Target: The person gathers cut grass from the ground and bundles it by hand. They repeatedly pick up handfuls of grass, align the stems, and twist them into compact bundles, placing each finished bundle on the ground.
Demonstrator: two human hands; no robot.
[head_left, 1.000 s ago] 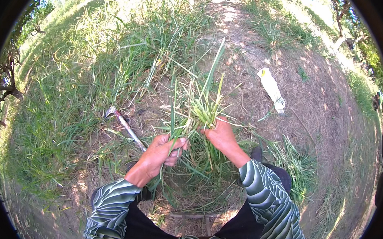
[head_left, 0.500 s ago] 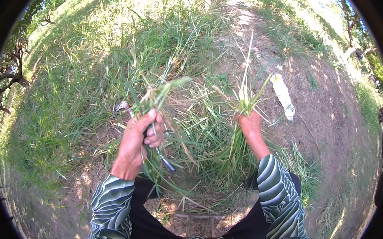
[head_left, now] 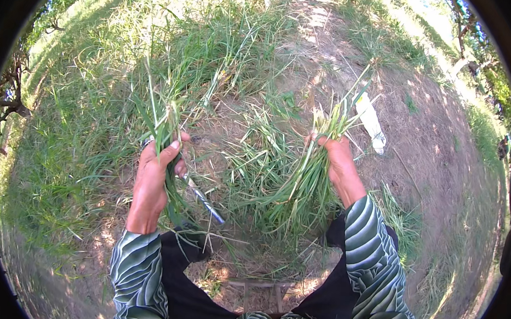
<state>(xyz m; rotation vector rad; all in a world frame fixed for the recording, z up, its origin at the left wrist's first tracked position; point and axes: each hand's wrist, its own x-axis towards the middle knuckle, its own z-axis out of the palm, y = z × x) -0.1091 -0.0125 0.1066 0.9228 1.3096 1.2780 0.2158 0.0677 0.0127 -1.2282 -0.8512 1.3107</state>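
Note:
My left hand (head_left: 161, 169) is closed around a small tuft of green grass (head_left: 166, 123) and a slim tool with a shiny silver-and-blue shaft (head_left: 204, 201). The shaft slants out below the fingers toward the lower right; the tool's other end is mostly hidden by hand and grass. To the right, my right hand (head_left: 337, 158) grips a thick bunch of long grass (head_left: 309, 188). Pale stalk ends stick up past its fingers, while green blades hang down toward the ground. Between the hands lies a loose heap of cut grass (head_left: 262, 145).
Tall grass (head_left: 114, 106) stands on the left and far side. A long white object (head_left: 370, 124) with a yellow spot lies on the dry ground at the right. Between my dark-trousered legs shows a small wooden frame (head_left: 262, 284). Trees (head_left: 15, 103) edge the view.
My left hand has moved left with its grass, and more of the tool's shaft shows. The right hand has shifted slightly up, and its bunch has tilted.

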